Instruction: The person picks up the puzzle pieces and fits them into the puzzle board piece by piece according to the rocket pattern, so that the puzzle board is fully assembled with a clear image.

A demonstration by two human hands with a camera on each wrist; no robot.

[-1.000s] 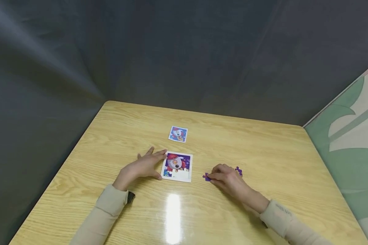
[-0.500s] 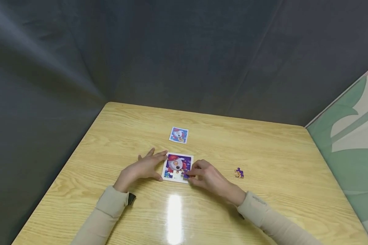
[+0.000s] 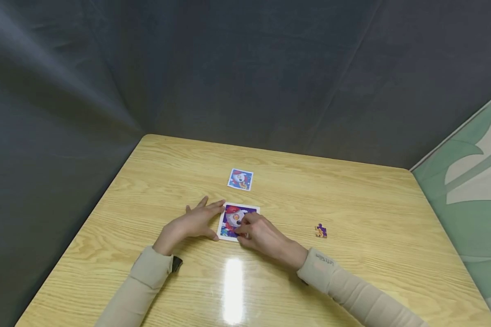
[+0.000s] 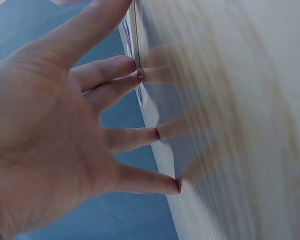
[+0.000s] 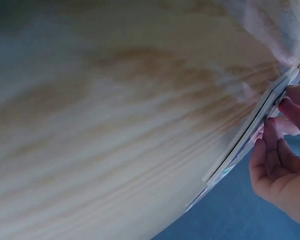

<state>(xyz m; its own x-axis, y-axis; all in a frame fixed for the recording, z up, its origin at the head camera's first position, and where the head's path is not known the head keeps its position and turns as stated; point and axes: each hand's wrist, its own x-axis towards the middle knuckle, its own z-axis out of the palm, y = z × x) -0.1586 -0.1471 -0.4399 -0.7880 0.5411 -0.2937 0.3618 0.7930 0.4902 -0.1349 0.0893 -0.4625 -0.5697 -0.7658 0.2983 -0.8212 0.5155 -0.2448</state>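
Note:
A square jigsaw puzzle (image 3: pixel 228 238) with a white border and a purple picture of a rocket-like shape lies on the table. My left hand (image 3: pixel 192 223) spreads its fingers along the puzzle's left edge, thumb at the near corner. In the left wrist view, the fingertips of that hand (image 4: pixel 60 130) meet the tabletop and the puzzle's side. Over the puzzle's lower right part, my right hand (image 3: pixel 265 234) pinches a small purple puzzle piece (image 3: pixel 237 234), mostly hidden by the fingers. The right wrist view shows this hand (image 5: pixel 282 172) with bent fingers at the puzzle board (image 5: pixel 240 146).
One loose purple and orange puzzle piece (image 3: pixel 321 230) lies to the right. A small picture card (image 3: pixel 240 180) with the same design sits beyond the puzzle. Dark curtain (image 3: pixel 245 77) hangs behind the wooden table (image 3: pixel 167 163), and a patterned panel (image 3: pixel 470 190) stands at right.
My right hand has carried the purple piece leftward from the table onto the puzzle's lower part. The left hand has stayed at the puzzle's left edge.

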